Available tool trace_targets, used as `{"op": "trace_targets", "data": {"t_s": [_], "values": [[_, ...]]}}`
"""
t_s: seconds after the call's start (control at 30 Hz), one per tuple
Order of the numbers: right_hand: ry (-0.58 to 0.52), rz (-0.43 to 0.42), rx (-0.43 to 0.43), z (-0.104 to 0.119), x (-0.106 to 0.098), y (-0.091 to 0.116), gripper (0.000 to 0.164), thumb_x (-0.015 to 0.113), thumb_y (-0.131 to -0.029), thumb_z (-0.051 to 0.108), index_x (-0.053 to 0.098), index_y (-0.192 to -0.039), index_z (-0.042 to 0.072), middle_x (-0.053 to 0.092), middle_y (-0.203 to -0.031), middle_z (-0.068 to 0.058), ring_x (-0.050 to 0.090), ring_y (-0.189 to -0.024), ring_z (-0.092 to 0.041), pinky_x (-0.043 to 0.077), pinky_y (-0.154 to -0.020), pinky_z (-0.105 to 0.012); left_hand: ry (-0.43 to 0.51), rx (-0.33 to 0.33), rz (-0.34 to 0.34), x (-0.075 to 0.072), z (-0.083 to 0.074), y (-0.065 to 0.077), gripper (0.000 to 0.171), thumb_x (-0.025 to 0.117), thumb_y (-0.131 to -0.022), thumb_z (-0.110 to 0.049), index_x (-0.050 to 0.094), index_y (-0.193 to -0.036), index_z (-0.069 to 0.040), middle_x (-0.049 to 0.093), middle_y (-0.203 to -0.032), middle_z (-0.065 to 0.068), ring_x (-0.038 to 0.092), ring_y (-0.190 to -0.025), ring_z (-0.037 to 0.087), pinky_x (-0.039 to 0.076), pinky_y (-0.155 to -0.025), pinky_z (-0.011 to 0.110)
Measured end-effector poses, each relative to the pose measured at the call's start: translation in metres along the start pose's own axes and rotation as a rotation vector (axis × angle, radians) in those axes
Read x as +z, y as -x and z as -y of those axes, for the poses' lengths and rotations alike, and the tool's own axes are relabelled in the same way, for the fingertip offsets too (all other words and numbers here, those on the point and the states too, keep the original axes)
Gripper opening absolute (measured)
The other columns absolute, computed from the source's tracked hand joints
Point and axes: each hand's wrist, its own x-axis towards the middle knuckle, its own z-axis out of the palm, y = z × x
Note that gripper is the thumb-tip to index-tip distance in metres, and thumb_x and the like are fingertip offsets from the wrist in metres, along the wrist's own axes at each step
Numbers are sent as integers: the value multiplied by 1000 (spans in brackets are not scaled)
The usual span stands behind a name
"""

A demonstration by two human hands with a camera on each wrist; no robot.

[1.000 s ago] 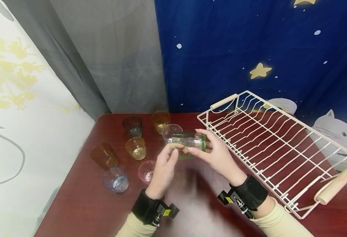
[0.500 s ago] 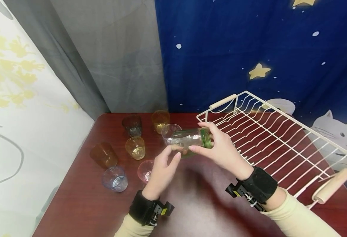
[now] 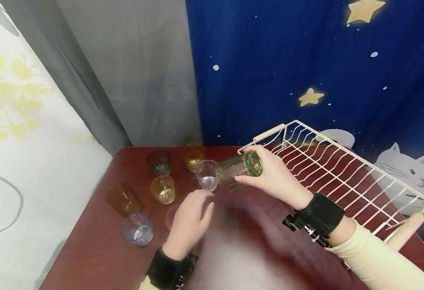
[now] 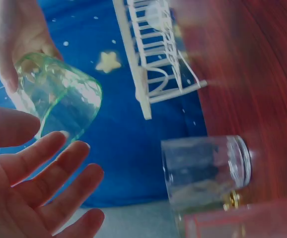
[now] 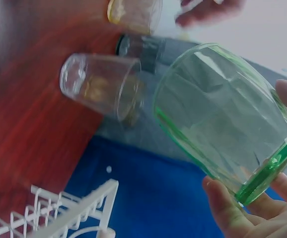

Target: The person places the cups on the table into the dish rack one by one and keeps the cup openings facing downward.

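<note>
My right hand (image 3: pixel 274 175) grips a green-tinted drinking glass (image 3: pixel 230 171) near its thick base, thumb and fingers on opposite sides. The glass is tipped on its side in the air, its mouth pointing left and its base facing right. In the right wrist view, fingertips (image 5: pixel 223 201) press the wall just by the green base. My left hand (image 3: pixel 190 223) holds nothing; its fingers are spread loosely below and left of the mouth. A clear glass (image 3: pixel 207 179) stands upright on the table behind that hand, overlapping the green rim in the head view. The left hand partly hides a pink glass (image 3: pixel 169 218).
To the left stand a yellow glass (image 3: pixel 162 191), an amber glass (image 3: pixel 193 157), a dark grey glass (image 3: pixel 159 161), a brown glass (image 3: pixel 123 200) and a blue glass (image 3: pixel 138 231). A white wire dish rack with a wooden handle (image 3: pixel 269 132) occupies the right side, partly behind the right arm.
The left hand has let go of the green glass and drawn back down and left. The right hand has moved right with the glass, turning its base more toward the head camera.
</note>
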Motion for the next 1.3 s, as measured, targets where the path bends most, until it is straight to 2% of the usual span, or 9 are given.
{"op": "trace_targets", "data": {"t_s": [0.1,0.2,0.33,0.47,0.83,1.07,1.3], "values": [[30,-14,-1,-6,-6,-6,69,83,-75,40,51,-131,12,62,-127,-10,60,-114,-26,48,-96,-46,-99,15,-35,0,4,3,11,68,-89,-17,66,-99,-14,68,-101,-1,65,-99,17,54,-85,34],[59,-11,7,-11,-13,-12,70,82,-77,40,50,-131,10,61,-128,-13,59,-115,-29,47,-97,-47,-162,-21,-47,0,9,7,7,69,-88,-18,64,-91,-14,65,-93,-1,64,-91,18,54,-76,35],[86,-9,12,-19,-22,-22,69,80,-78,39,50,-132,8,59,-130,-16,57,-117,-32,45,-99,-50,-211,-77,-41,-2,17,10,11,70,-87,-20,62,-85,-14,61,-88,0,62,-85,20,52,-68,37],[107,-28,25,-30,-30,-31,70,81,-78,37,50,-132,7,59,-130,-17,56,-118,-33,44,-99,-51,-249,-103,-34,-5,23,11,14,72,-87,-22,62,-83,-13,59,-84,2,62,-81,22,52,-65,37],[157,-31,120,-49,-50,-39,76,78,-79,43,45,-137,5,50,-141,-21,47,-130,-40,37,-104,-56,-285,-161,30,-10,28,17,20,73,-85,-24,58,-78,-13,54,-74,1,59,-72,21,49,-59,35],[170,-49,124,-65,-59,-45,77,79,-80,39,44,-137,1,50,-140,-25,46,-130,-42,37,-105,-56,-314,-174,91,-9,30,20,21,72,-86,-30,66,-83,-10,61,-74,1,63,-69,21,49,-58,35],[202,-27,178,-80,-67,-51,78,77,-81,41,42,-138,0,49,-138,-29,47,-125,-44,38,-101,-58,-339,-170,105,-8,32,23,22,74,-84,-30,65,-79,-10,60,-73,0,63,-66,20,48,-56,34]]}}
